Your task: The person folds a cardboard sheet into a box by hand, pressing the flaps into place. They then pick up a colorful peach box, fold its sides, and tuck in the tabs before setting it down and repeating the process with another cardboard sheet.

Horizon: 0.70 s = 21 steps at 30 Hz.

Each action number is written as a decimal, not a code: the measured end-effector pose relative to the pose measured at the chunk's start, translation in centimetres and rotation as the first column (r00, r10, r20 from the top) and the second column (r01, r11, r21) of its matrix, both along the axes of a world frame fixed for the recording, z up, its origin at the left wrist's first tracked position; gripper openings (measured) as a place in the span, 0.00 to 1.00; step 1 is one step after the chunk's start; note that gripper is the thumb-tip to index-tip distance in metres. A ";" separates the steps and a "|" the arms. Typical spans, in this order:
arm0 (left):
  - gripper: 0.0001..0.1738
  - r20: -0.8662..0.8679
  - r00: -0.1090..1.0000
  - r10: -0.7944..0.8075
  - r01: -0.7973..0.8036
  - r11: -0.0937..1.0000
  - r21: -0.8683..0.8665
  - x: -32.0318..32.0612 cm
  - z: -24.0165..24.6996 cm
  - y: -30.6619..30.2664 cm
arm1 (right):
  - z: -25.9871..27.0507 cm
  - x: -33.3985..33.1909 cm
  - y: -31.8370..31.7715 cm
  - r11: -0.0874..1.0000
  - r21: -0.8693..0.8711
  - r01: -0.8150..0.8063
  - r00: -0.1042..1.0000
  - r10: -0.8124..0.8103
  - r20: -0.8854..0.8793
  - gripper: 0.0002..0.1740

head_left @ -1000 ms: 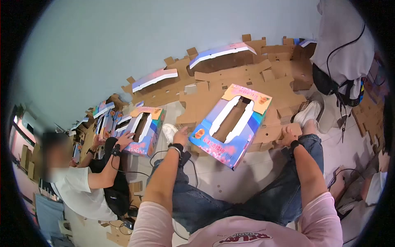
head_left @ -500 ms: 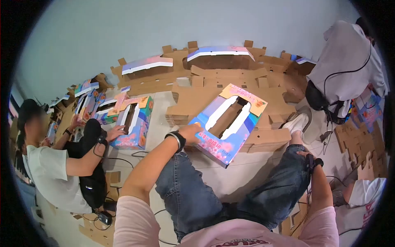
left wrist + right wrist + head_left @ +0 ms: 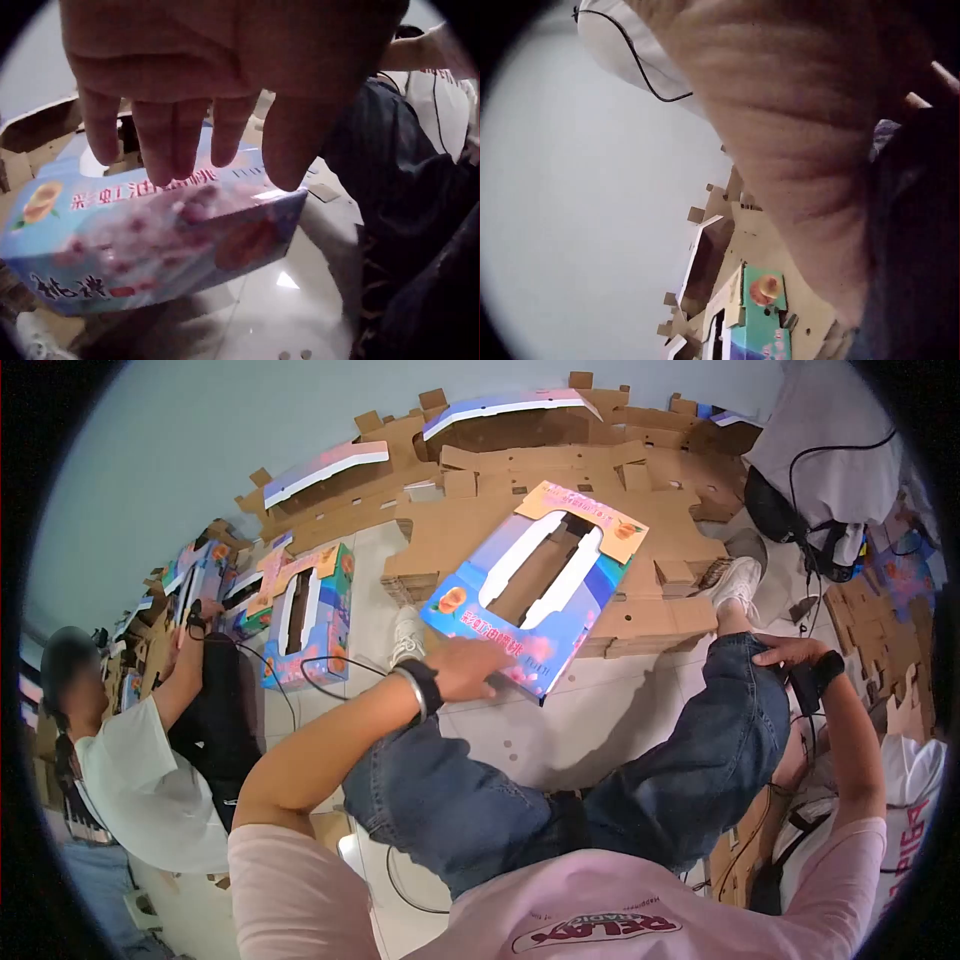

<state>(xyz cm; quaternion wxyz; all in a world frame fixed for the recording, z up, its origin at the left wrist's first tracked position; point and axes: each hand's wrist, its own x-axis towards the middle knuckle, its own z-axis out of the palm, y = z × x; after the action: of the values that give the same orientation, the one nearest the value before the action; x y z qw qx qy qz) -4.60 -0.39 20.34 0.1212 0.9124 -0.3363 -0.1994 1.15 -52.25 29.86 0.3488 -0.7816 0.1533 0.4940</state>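
A printed fruit carton (image 3: 593, 592) in blue and pink, with a long slot and white flaps in its top, lies tilted on a stack of flat cardboard (image 3: 440, 540). My left hand (image 3: 475, 668) is at the carton's near edge. In the left wrist view, straight, slightly spread fingers (image 3: 176, 139) hang over the carton's lettered top edge (image 3: 150, 240). On my right knee rests my right hand (image 3: 795, 650), holding nothing. The palm side of the right hand (image 3: 795, 150) fills much of the right wrist view, its fingertips hidden there.
Similar cartons (image 3: 310, 610) stand at the left beside a seated person (image 3: 150, 780). Unfolded box blanks (image 3: 520, 415) lean along the wall. Another person in grey (image 3: 820, 450) is at the right. Cables (image 3: 345, 660) trail near my left leg.
Both hands were apart from the carton; the left hand moved onto its near corner, then along its near edge. My right hand left the cardboard for my knee. The view has shifted.
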 end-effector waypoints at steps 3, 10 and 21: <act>0.37 0.064 0.998 -0.003 0.006 0.999 -0.041 -0.3 -0.6 0.6 | -10.2 4.9 -7.0 0.998 0.040 -0.058 0.979 0.049 0.198 0.67; 0.36 0.044 0.995 0.090 -0.087 0.994 -0.068 3.0 -0.6 -1.8 | -15.0 3.2 -10.0 0.842 0.313 0.439 0.852 -0.501 0.151 0.53; 0.28 0.076 0.997 -0.023 0.017 0.997 0.079 6.6 -2.1 -1.7 | -12.5 1.0 -11.0 0.941 0.043 0.337 0.870 -0.328 0.368 0.44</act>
<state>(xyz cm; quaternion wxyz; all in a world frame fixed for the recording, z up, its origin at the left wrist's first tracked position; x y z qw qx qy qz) 2.00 -2.10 18.29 0.0701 0.9201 -0.3416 -0.1782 2.12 -63.20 17.38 0.4423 -0.8263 0.2224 0.2686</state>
